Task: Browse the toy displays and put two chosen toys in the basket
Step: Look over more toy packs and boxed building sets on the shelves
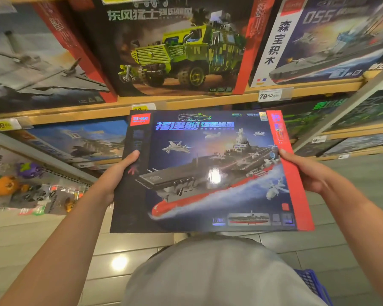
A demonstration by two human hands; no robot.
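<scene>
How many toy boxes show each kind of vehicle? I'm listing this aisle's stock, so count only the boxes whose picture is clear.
Warship boxes: 2, the aircraft carrier box held by the left hand and right hand, and the 055 ship box on the shelf.
Truck boxes: 1, the green truck box.
Aircraft boxes: 1, the grey jet box.
Total: 4. Lower boxes are too blurred.

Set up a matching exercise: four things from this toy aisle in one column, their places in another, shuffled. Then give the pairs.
Things:
1. aircraft carrier box
2. green truck box
3. blue basket
4. orange toy

Places:
A. upper shelf, centre
B. held between left hand and right hand
C. hanging at far left
D. bottom right, by the floor

Pairs: 1-B, 2-A, 3-D, 4-C
</scene>
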